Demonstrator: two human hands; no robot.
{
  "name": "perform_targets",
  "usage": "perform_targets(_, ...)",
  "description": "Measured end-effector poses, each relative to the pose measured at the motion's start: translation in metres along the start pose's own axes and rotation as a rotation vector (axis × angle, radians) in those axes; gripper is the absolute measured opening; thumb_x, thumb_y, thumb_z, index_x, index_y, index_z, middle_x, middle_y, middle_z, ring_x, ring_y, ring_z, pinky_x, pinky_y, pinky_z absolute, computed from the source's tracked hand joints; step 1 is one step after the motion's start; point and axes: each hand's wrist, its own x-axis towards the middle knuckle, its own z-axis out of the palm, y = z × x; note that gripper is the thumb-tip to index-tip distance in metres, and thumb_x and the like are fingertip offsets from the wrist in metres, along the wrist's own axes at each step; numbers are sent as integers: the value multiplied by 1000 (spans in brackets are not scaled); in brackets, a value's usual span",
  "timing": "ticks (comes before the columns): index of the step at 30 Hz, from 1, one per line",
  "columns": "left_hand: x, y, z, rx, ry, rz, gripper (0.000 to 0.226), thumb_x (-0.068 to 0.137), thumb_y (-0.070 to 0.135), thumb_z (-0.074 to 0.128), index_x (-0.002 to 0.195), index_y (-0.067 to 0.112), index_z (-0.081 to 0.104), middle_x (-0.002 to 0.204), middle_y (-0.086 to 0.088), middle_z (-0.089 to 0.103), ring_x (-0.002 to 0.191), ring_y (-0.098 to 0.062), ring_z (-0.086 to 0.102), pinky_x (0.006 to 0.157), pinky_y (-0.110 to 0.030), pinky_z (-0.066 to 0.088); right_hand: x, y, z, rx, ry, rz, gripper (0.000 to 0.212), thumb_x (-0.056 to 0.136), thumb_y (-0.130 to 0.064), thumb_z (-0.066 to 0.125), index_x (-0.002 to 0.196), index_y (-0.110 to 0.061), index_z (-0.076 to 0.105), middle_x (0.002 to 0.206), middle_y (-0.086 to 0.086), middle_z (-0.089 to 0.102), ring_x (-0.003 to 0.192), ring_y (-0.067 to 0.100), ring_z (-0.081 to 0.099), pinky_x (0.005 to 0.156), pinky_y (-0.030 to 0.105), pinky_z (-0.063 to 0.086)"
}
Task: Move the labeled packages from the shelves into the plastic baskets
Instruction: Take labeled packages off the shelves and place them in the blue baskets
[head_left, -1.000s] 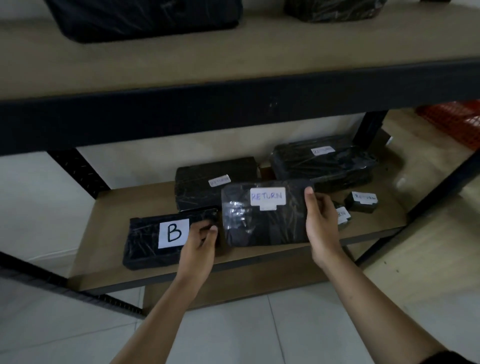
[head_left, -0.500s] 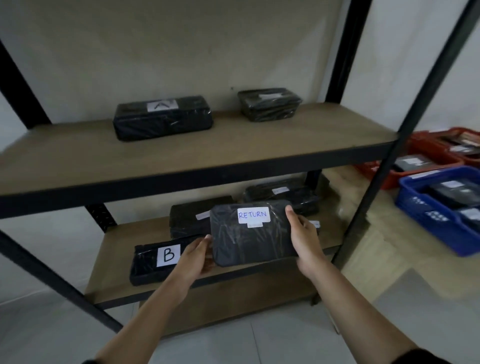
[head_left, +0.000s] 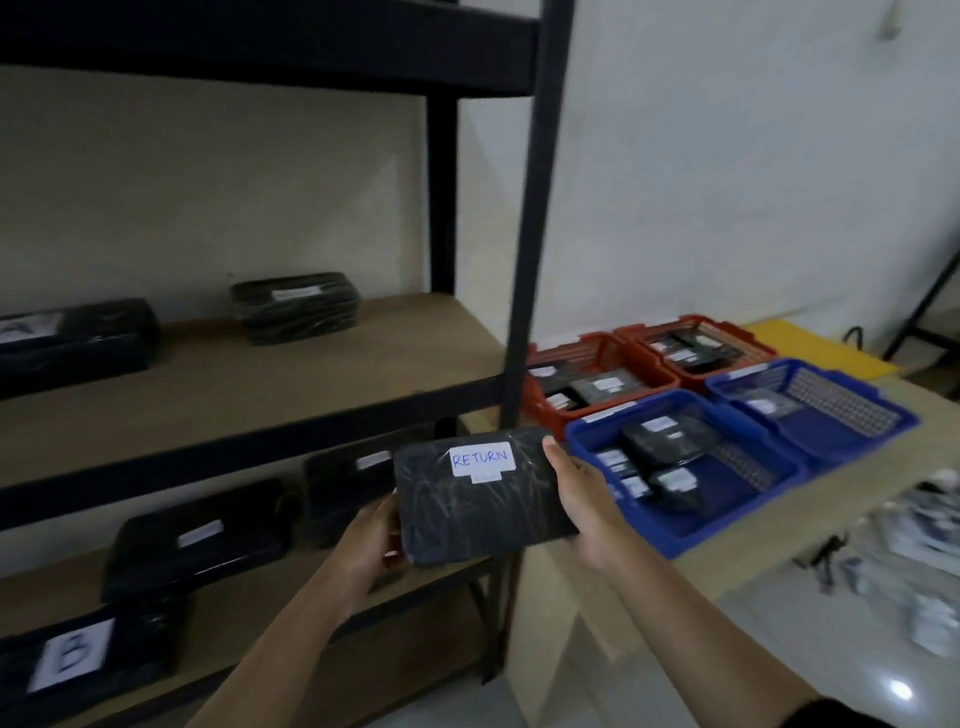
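A flat black plastic-wrapped package with a white RETURN label is held in the air between both hands, off the front right corner of the wooden shelf. The left hand grips its left end, the right hand its right end, near the closest blue plastic basket.

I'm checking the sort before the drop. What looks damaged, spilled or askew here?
Nothing stands out. Both hands, left and right, hold the RETURN package intact; packages sit inside the baskets.
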Motion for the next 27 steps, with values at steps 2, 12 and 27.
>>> perform_targets(2,19,10,55,-10,-38,8,36,98,29,40,101,8,68,97,-14,73,80,-23,71,79,-35,57,22,-14,-50,-9,31,-17,49,88,-52,59,103,-7,68,103,11,72,98,29,68,91,44,54)
perform_targets(12,119,44,272,7,-120,-1,35,99,34,35,85,12,60,68,-2,65,58,-13,60,62,-26,39,127,-73,-262,72,187,42,38,88,-55,57,88,-18,63,104,11,68,99,32,64,92,48,53)
perform_targets(27,300,108,549,122,-197,92,33,100,34,36,94,16,63,83,-4,68,72,-17,61,64,-26,45,367,-146,-507,4,404,9,51,92,-52,51,108,-5,62,118,13,62,110,32,57,102,44,44)
